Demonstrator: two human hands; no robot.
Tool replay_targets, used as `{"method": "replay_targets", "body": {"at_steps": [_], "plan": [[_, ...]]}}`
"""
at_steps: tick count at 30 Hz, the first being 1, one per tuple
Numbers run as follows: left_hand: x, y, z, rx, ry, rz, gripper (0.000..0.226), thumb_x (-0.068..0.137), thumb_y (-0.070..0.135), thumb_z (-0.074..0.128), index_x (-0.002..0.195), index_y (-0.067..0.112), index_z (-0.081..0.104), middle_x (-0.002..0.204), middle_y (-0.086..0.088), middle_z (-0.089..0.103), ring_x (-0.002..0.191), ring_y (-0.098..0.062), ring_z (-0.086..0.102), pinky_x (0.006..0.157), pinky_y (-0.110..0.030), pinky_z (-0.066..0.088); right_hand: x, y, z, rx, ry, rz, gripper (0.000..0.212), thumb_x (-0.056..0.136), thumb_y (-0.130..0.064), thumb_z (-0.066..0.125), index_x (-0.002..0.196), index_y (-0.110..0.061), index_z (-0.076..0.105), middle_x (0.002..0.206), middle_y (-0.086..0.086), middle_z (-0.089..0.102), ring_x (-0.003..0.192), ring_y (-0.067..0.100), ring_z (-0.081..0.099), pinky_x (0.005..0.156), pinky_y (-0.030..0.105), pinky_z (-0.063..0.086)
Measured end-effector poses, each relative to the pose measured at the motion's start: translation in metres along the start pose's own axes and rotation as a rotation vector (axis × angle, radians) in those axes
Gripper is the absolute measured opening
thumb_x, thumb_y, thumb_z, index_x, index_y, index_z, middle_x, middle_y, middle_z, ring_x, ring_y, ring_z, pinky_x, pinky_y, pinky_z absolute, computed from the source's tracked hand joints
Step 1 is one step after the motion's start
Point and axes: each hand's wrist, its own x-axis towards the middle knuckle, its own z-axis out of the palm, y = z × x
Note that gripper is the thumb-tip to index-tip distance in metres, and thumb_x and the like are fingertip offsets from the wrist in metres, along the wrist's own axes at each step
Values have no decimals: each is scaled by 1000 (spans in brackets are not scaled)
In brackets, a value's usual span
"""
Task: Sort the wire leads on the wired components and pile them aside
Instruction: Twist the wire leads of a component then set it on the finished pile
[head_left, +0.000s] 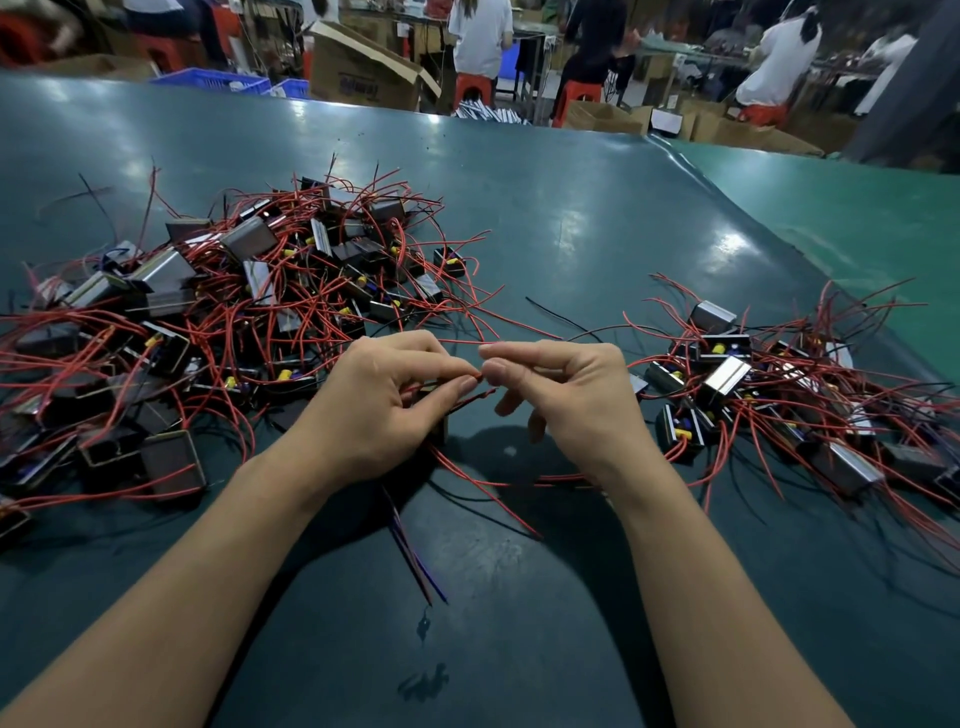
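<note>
Both hands, left hand (387, 400) and right hand (563, 395), pinch thin red wire leads (470, 397); the small sorted heap of black box components (769, 395) lies right of them, the larger tangled heap (249, 306) left.

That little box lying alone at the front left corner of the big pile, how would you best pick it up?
Probably take the box by its two flat side walls, coming from above on the near side. It lies at the pile's edge, with bare table in front. A red lead crosses it, so a grip on the body avoids snagging.
</note>
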Motion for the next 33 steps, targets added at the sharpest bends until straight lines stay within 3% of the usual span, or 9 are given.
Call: {"method": "replay_targets", "body": {"at_steps": [3,7,12,15,18,22,25,28,33], "plan": [[-1,-1,0,-22,-52,0,12,86,9,71,96,9,77,80,-3,67,72,-15,63,64,-38,50,2,1,-4,-21,-98,93,9,88,-15,70,80,-18,71,62,1,67,53,13,64,38,21,40],[-1,-1,1,16,-50,46,12,87,11,70,95,8,77,78,-4,65,67,-22,62,58,-41,48,2,2,-3,-107,-152,186,28,95,-24,61,67,-19,61,56,2,55,44,12,54,39,20,36],[-3,3,9,230,-29,105,14,88,20,66,90,14,78,76,3,63,66,-20,58,69,-45,43,3,1,16,213,91,551,33,86,-13,59,55,-16,52,46,-4,43,33,9,40,34,13,23],[-2,2,12,279,-1,79,15,87,20,65,89,13,78,76,1,64,66,-21,59,71,-44,42,0,6,21,-204,194,240,32,86,-19,66,57,-12,56,47,-3,51,41,16,48,40,20,33],[-1,-2,9,259,54,34,16,86,19,64,89,13,78,79,1,67,71,-23,64,73,-48,45,-3,7,25,-557,248,-120,27,91,-29,66,71,-12,66,61,-4,61,61,21,58,61,33,46],[-1,-4,7,175,101,9,16,87,17,65,91,10,78,78,-2,68,68,-22,64,67,-47,49,-4,7,25,-666,194,-320,21,94,-27,63,85,-9,67,79,2,65,71,28,58,66,46,49],[1,-7,3,150,150,-12,16,87,15,67,92,6,78,78,-5,69,66,-22,65,63,-40,51,-1,7,14,-656,119,-412,11,90,-20,68,94,-10,71,86,3,65,71,25,60,65,47,51],[0,-8,3,152,132,-14,11,87,12,70,91,7,78,77,-3,69,65,-21,65,62,-38,50,2,8,6,-662,116,-445,17,85,-14,73,102,-12,72,87,0,66,67,23,60,65,46,52],[-1,-6,4,163,68,22,10,85,12,69,87,8,79,76,-3,69,65,-19,64,63,-31,46,6,8,1,-715,85,-518,11,87,-17,72,86,-7,76,75,7,66,64,30,61,58,45,51]]}}
